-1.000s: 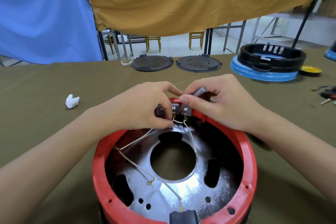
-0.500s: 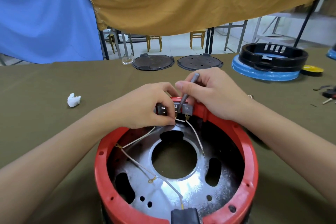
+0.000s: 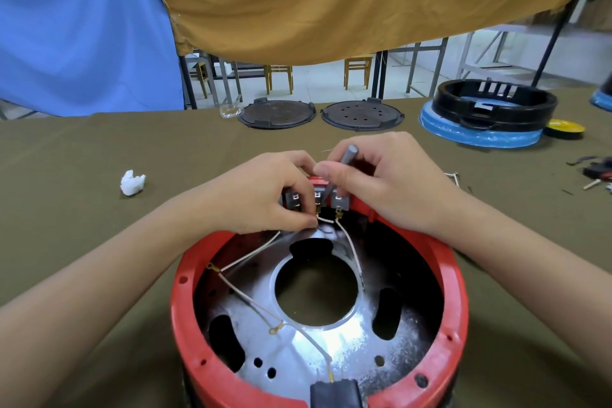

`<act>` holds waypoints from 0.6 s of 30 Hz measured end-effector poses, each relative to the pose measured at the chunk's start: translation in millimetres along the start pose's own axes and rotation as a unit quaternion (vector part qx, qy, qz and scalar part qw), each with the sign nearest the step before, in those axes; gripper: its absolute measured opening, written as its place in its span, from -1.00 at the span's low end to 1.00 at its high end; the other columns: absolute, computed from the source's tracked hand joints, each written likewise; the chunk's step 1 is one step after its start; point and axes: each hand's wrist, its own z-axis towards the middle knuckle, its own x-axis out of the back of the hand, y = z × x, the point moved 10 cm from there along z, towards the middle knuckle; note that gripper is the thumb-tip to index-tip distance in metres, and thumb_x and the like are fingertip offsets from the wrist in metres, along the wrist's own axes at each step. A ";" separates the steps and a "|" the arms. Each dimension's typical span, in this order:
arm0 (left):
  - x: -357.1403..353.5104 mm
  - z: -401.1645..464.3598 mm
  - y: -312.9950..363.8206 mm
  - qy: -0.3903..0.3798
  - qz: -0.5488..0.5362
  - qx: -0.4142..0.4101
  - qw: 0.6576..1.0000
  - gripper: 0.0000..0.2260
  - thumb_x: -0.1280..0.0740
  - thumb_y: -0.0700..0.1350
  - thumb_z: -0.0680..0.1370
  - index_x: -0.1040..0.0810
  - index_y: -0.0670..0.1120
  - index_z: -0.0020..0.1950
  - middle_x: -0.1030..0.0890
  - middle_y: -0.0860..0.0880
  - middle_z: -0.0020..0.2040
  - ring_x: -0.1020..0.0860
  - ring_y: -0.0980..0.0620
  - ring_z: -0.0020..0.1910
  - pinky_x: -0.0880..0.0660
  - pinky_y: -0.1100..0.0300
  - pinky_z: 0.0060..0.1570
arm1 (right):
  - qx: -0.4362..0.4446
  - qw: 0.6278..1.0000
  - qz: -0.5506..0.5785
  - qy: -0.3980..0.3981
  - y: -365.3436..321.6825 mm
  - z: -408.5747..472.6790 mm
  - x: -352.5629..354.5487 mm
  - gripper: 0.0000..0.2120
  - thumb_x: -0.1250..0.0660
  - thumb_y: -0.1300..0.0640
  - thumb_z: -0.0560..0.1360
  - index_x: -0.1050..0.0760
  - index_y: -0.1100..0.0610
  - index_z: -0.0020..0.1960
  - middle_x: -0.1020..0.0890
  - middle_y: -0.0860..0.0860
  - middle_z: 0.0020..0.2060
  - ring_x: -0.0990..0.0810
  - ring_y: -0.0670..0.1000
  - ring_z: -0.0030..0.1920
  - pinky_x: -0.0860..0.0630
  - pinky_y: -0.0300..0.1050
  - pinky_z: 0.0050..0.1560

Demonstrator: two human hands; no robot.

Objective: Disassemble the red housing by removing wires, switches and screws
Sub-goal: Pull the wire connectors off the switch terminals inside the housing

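Observation:
The red housing (image 3: 185, 318) stands open side up in front of me, a shiny metal plate (image 3: 337, 344) inside it. Grey switches (image 3: 293, 201) sit at its far rim, with white wires (image 3: 251, 253) running from their terminals across the plate. My left hand (image 3: 265, 195) pinches a wire terminal at the middle switch. My right hand (image 3: 381, 182) grips a grey tool (image 3: 346, 159) whose tip points down between the switches. A black part (image 3: 334, 392) sits at the near rim.
On the olive cloth lie a white crumpled wad (image 3: 132, 181) at left, two dark round lids (image 3: 276, 113) at the far edge, a black ring on a blue base (image 3: 480, 132) at far right, and small loose parts (image 3: 596, 172) at the right edge.
My right hand first lifted the grey tool upright, then came back down close to my left hand. The tool's tip now sits between the switches. My left hand stayed at the terminals.

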 end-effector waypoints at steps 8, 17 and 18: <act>-1.8 -0.5 -0.7 -0.012 -0.005 0.003 1.000 -0.94 -0.51 -0.03 0.45 -0.70 0.05 -0.23 -0.48 0.13 0.19 -0.52 0.11 0.12 -0.44 0.03 0.19 | -0.044 0.998 0.045 0.001 18.0 9.0 -1.6 -0.72 -0.36 -0.02 0.58 -0.60 0.08 -0.25 -0.65 -0.05 -0.42 -0.62 -0.02 -0.38 -0.53 -0.08 -0.27; -0.9 -1.4 -0.4 -0.010 -0.005 0.002 1.000 -0.96 -0.51 -0.05 0.45 -0.71 0.06 -0.21 -0.50 0.12 0.20 -0.49 0.19 0.16 -0.37 0.16 0.23 | -0.120 0.986 0.114 -0.008 38.3 10.6 -8.1 -0.65 -0.35 -0.05 0.59 -0.59 0.09 -0.31 -0.62 -0.05 -0.48 -0.45 -0.21 -0.48 -0.35 -0.33 -0.32; -1.4 -1.4 0.2 -0.012 -0.003 0.002 1.000 -0.96 -0.51 -0.05 0.45 -0.71 0.06 -0.21 -0.49 0.13 0.20 -0.49 0.20 0.16 -0.37 0.17 0.23 | -0.122 0.986 0.116 -0.007 39.1 9.0 -8.2 -0.65 -0.35 -0.04 0.59 -0.59 0.11 -0.30 -0.61 -0.05 -0.49 -0.45 -0.21 -0.48 -0.36 -0.33 -0.32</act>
